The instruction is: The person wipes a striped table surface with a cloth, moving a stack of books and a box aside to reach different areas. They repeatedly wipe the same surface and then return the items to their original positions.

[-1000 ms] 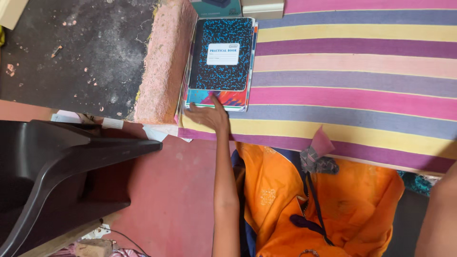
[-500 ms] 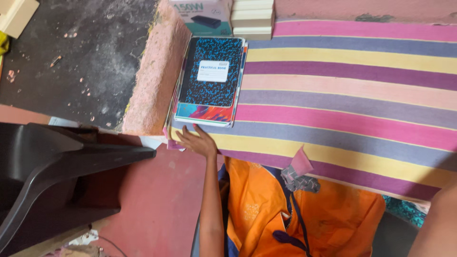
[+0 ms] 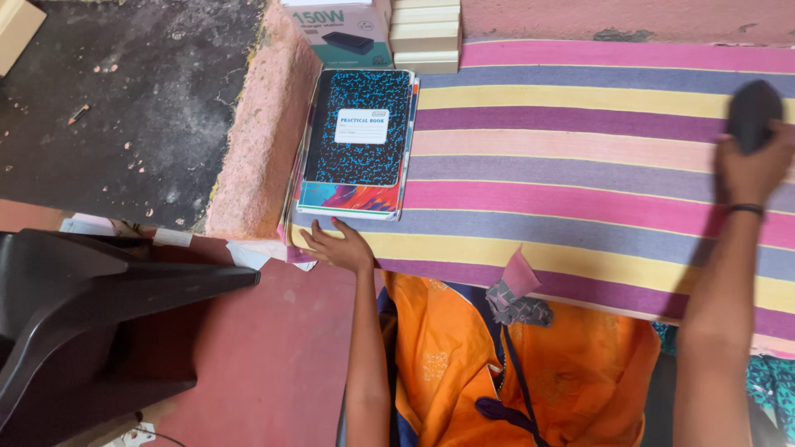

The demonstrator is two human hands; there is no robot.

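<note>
My left hand (image 3: 338, 246) rests flat on the near edge of the striped cloth (image 3: 580, 165), fingers spread, just below a stack of notebooks (image 3: 356, 136). The top notebook is black with blue speckles and a white label; a colourful one lies beneath it. My right hand (image 3: 752, 161) reaches in at the far right and is closed on a dark rounded object (image 3: 754, 112) held over the cloth. A dark band circles that wrist.
A teal box (image 3: 341, 35) and stacked cream boxes (image 3: 426, 35) stand behind the notebooks. A rough pink ledge (image 3: 257, 141) borders a dark floor patch at left. A black plastic chair (image 3: 91, 306) sits lower left. Orange clothing (image 3: 513, 364) fills the bottom centre.
My left hand slid back from the notebook stack to the cloth's near edge. My right arm came into view at the right, holding the dark object. The view shifted slightly downward.
</note>
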